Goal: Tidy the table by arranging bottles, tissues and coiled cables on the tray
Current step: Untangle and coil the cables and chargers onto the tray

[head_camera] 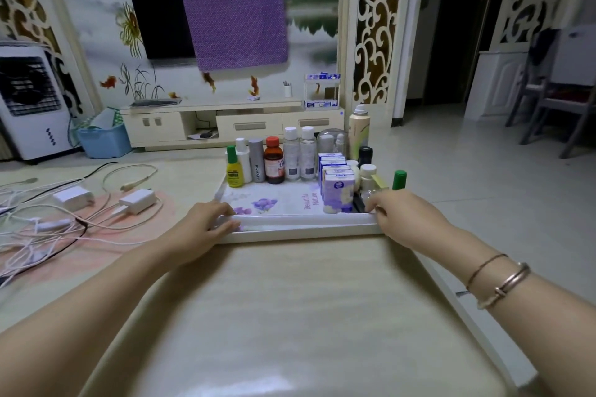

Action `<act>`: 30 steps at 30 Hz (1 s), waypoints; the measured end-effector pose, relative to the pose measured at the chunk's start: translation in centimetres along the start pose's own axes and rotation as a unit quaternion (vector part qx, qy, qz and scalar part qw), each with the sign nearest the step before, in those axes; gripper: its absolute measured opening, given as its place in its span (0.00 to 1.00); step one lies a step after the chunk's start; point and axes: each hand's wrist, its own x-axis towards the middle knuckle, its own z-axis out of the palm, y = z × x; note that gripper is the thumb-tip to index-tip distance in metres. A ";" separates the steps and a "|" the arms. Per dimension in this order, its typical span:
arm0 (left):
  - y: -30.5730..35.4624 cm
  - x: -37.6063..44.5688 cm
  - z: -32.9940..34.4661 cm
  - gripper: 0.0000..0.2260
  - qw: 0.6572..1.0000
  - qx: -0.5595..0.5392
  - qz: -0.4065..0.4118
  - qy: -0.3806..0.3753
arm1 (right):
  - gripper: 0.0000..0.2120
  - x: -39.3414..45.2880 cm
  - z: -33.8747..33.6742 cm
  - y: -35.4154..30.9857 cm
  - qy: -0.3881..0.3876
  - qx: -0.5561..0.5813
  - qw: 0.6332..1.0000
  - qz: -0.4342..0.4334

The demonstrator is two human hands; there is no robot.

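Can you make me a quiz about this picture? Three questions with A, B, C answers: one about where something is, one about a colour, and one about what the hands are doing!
1. Where do the cables lie?
A. on the tray
B. on the table left of the tray
C. on the floor

2. What colour is the cap of the brown bottle?
A. red
B. blue
C. black

3. What are the two hands doing?
A. hanging free above the table
B. lifting a bottle
C. holding the tray's near corners

Answers:
1 B, they sprawl loose on the table, off the tray.
2 A, its cap is red.
3 C, the left hand and right hand curl over the near rim's corners.
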 end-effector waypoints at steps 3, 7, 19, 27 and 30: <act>0.2 -0.1 0.1 0.09 0.999 0.012 -0.021 -0.027 | 0.14 -0.1 -1.2 0.9 0.034 0.025 0.999 0.023; 0.5 -0.1 0.1 0.12 0.998 0.062 -0.025 -0.021 | 0.13 -0.8 -1.9 1.5 0.059 0.031 0.998 0.022; 3.9 0.9 1.6 0.07 0.999 0.006 0.019 -0.026 | 0.09 0.6 -1.1 -0.8 -0.047 -0.068 0.994 0.077; 3.7 1.4 1.7 0.04 0.999 0.002 0.003 -0.036 | 0.13 0.7 -1.4 -1.7 -0.081 -0.031 0.991 0.101; 3.8 1.4 1.7 0.07 0.999 0.014 0.007 -0.036 | 0.12 0.7 -1.4 -1.8 -0.084 -0.013 0.991 0.104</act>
